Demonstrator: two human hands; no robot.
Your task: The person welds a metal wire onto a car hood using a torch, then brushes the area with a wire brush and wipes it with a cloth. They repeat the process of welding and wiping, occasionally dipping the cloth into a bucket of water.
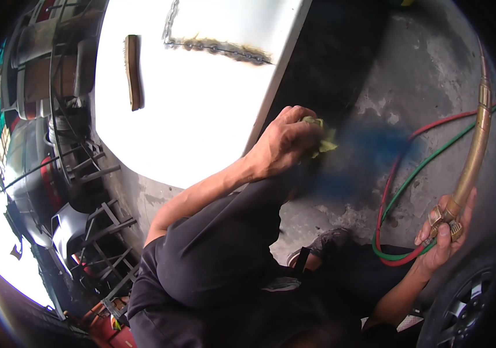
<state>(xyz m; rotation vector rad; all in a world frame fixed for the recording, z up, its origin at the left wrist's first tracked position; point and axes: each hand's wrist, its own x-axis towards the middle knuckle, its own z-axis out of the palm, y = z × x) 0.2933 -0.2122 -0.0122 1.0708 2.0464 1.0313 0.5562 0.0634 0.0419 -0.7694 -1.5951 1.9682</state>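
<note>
My left hand [285, 142] is closed around a crumpled yellow-green cloth-like piece [327, 141], just beyond the edge of a white panel [201, 116]. My fingertips are partly hidden there. In my right hand [448, 232] is a brass gas torch [473, 153], gripped at its valve knobs [455, 227], with its neck pointing up and away. A red hose [388, 180] and a green hose [422, 168] loop beside the torch and meet its lower end. Along the panel's far part runs a scorched, spot-welded seam [219, 49].
A narrow wooden-handled brush [133, 72] lies on the panel. Metal racks [106, 226] with car parts stand at left, and a wheel [462, 307] is at lower right. Over the grey concrete floor [398, 75] hangs a blue blur I cannot make out.
</note>
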